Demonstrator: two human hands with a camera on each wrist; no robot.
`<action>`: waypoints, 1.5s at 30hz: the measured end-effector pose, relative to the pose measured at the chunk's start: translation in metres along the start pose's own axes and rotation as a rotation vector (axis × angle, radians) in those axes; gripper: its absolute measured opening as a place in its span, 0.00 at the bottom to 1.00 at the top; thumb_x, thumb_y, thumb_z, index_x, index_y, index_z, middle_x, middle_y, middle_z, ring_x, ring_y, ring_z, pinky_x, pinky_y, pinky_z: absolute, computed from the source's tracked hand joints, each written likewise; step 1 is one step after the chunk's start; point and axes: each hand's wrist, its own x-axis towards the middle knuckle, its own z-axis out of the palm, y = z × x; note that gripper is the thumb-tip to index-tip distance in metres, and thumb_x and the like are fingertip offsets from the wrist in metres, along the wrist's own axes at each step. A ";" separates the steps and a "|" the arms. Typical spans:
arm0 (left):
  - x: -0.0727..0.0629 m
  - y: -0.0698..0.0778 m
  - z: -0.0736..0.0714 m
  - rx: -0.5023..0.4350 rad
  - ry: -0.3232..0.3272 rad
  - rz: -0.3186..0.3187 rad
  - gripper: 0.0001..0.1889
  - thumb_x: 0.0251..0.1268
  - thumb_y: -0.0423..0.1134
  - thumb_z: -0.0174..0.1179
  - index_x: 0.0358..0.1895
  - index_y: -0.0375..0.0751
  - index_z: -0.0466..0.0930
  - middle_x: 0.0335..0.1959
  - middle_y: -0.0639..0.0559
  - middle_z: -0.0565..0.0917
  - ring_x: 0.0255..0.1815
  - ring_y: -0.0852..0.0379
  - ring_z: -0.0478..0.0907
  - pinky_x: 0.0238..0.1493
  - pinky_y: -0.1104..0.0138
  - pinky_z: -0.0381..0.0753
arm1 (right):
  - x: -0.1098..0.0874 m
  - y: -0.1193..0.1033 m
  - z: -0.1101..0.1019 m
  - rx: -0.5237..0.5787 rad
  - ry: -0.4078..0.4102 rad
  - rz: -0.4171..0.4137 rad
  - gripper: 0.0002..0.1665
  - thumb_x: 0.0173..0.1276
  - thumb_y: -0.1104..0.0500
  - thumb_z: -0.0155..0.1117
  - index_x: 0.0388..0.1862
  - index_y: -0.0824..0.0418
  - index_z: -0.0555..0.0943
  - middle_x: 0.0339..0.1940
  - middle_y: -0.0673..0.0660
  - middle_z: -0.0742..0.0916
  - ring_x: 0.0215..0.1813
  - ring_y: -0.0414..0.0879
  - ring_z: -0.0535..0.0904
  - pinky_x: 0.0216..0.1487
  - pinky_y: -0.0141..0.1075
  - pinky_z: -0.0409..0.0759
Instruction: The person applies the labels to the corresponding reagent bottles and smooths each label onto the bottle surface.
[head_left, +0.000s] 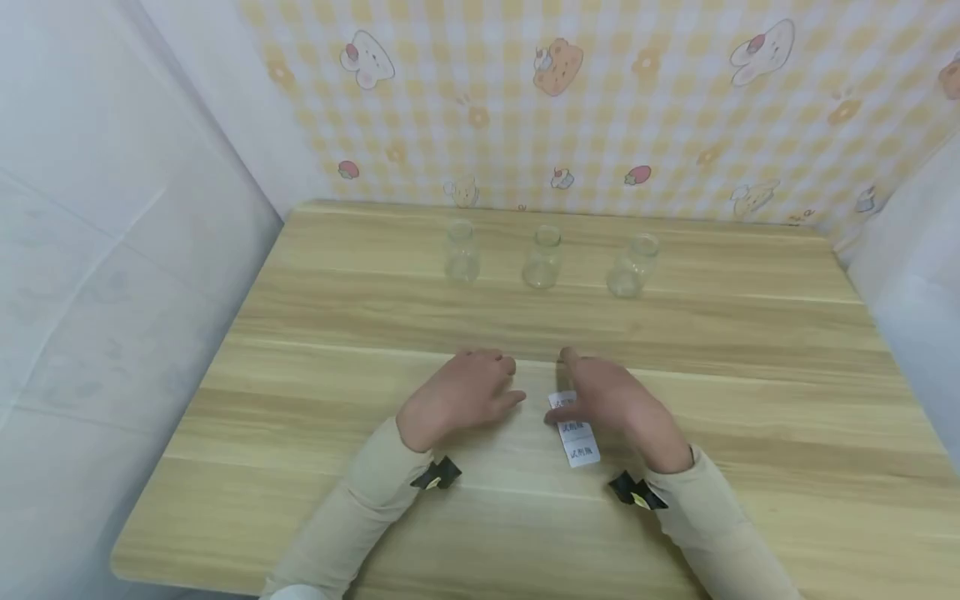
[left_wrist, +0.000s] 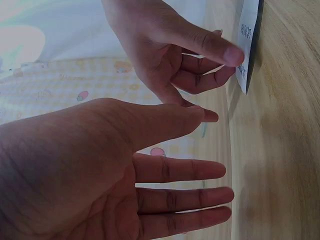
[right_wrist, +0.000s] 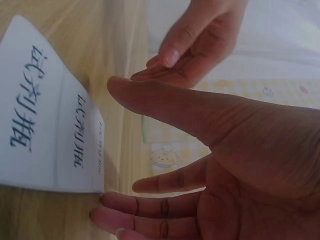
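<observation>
A white label strip (head_left: 577, 442) with rows of handwritten characters is on the wooden table under my right hand (head_left: 611, 396). My right thumb overlaps the strip in the head view. From the right wrist view, the thumb and fingers are apart, with fingertips beside one corner of the label strip (right_wrist: 37, 115). My left hand (head_left: 467, 392), palm turned inward, hovers left of the strip with its fingers extended and nothing in them. Across the table stand three clear glass jars without lids: a left jar (head_left: 462, 262), a middle jar (head_left: 542, 271) and a right jar (head_left: 630, 273).
The wooden table (head_left: 300, 400) backs onto a yellow checked wall covering (head_left: 510, 150) with cartoon prints. White sheeting (head_left: 112, 292) hangs at the left side. Black straps sit at both wrists, the left strap (head_left: 437, 474) and the right strap (head_left: 637, 492).
</observation>
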 end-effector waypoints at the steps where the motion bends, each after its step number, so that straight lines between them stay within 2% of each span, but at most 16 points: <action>1: 0.001 0.000 0.000 -0.002 0.009 0.008 0.18 0.78 0.52 0.59 0.52 0.39 0.82 0.45 0.49 0.85 0.49 0.50 0.82 0.58 0.53 0.79 | 0.001 0.000 0.001 0.001 -0.003 0.003 0.48 0.57 0.49 0.83 0.67 0.69 0.69 0.41 0.56 0.84 0.40 0.48 0.80 0.47 0.45 0.82; 4: 0.002 0.000 0.001 -0.003 0.018 0.029 0.15 0.78 0.50 0.60 0.45 0.40 0.82 0.36 0.52 0.82 0.37 0.54 0.80 0.46 0.58 0.81 | 0.003 -0.002 0.004 -0.001 -0.005 0.011 0.45 0.56 0.53 0.84 0.64 0.70 0.69 0.40 0.58 0.84 0.41 0.50 0.80 0.48 0.47 0.82; 7: 0.004 0.000 0.003 0.010 0.019 0.045 0.13 0.78 0.49 0.60 0.42 0.41 0.81 0.31 0.53 0.79 0.31 0.55 0.76 0.40 0.60 0.80 | 0.004 -0.003 0.006 -0.005 -0.001 0.017 0.44 0.57 0.57 0.83 0.63 0.72 0.69 0.40 0.60 0.84 0.40 0.52 0.80 0.47 0.48 0.82; 11: 0.009 0.001 0.009 0.034 0.042 0.073 0.12 0.78 0.47 0.60 0.46 0.41 0.81 0.35 0.52 0.82 0.34 0.55 0.79 0.42 0.59 0.81 | 0.005 -0.005 0.007 0.002 -0.005 0.026 0.41 0.57 0.58 0.83 0.61 0.71 0.70 0.39 0.62 0.84 0.40 0.53 0.80 0.46 0.49 0.82; 14: 0.013 0.005 0.017 0.044 0.053 0.095 0.14 0.77 0.47 0.62 0.52 0.40 0.82 0.41 0.50 0.85 0.40 0.54 0.81 0.45 0.59 0.82 | 0.006 -0.006 0.009 -0.003 -0.002 0.021 0.35 0.56 0.59 0.83 0.55 0.68 0.72 0.38 0.59 0.82 0.39 0.52 0.79 0.44 0.47 0.81; 19: 0.017 0.013 0.027 0.007 0.057 0.102 0.18 0.74 0.45 0.65 0.59 0.39 0.81 0.47 0.49 0.85 0.46 0.53 0.82 0.47 0.62 0.83 | 0.008 -0.006 0.011 -0.059 0.029 -0.034 0.31 0.56 0.60 0.84 0.51 0.72 0.76 0.39 0.59 0.78 0.39 0.51 0.76 0.44 0.44 0.81; 22: 0.018 0.015 0.030 -0.013 0.074 0.091 0.19 0.71 0.45 0.68 0.58 0.39 0.81 0.46 0.50 0.84 0.45 0.54 0.81 0.45 0.62 0.83 | 0.010 -0.006 0.012 -0.081 0.039 -0.054 0.28 0.56 0.62 0.83 0.48 0.73 0.77 0.40 0.59 0.77 0.38 0.50 0.75 0.44 0.43 0.81; 27: 0.019 0.017 0.033 -0.019 0.097 0.078 0.22 0.66 0.47 0.72 0.57 0.40 0.81 0.42 0.51 0.81 0.42 0.55 0.78 0.43 0.62 0.81 | 0.012 -0.005 0.012 -0.061 0.026 -0.041 0.24 0.57 0.65 0.82 0.45 0.70 0.77 0.38 0.57 0.80 0.39 0.50 0.77 0.47 0.45 0.81; 35: 0.023 0.022 0.040 -0.043 0.104 0.068 0.30 0.61 0.54 0.75 0.60 0.40 0.81 0.45 0.50 0.82 0.44 0.54 0.78 0.42 0.63 0.80 | 0.012 -0.002 0.010 -0.022 0.007 -0.028 0.20 0.57 0.62 0.81 0.42 0.66 0.79 0.36 0.55 0.83 0.40 0.50 0.79 0.49 0.46 0.81; 39: 0.025 0.023 0.044 -0.046 0.118 0.068 0.30 0.60 0.55 0.75 0.60 0.41 0.81 0.44 0.51 0.81 0.43 0.54 0.77 0.41 0.64 0.79 | 0.013 0.000 0.009 0.022 -0.020 -0.009 0.17 0.58 0.63 0.80 0.40 0.65 0.80 0.36 0.55 0.84 0.40 0.49 0.78 0.48 0.46 0.80; 42: 0.026 0.024 0.047 -0.111 0.116 0.080 0.30 0.61 0.51 0.76 0.60 0.38 0.80 0.45 0.50 0.80 0.44 0.55 0.75 0.44 0.64 0.79 | 0.015 0.002 0.009 0.042 -0.027 -0.002 0.17 0.58 0.63 0.80 0.40 0.65 0.81 0.38 0.55 0.85 0.41 0.50 0.78 0.49 0.46 0.80; 45: 0.027 0.024 0.050 -0.281 0.094 0.086 0.28 0.63 0.40 0.74 0.64 0.34 0.76 0.48 0.47 0.78 0.46 0.54 0.76 0.49 0.66 0.80 | 0.015 0.002 0.009 0.053 -0.012 -0.009 0.18 0.57 0.64 0.81 0.41 0.65 0.80 0.40 0.56 0.85 0.43 0.51 0.79 0.51 0.47 0.81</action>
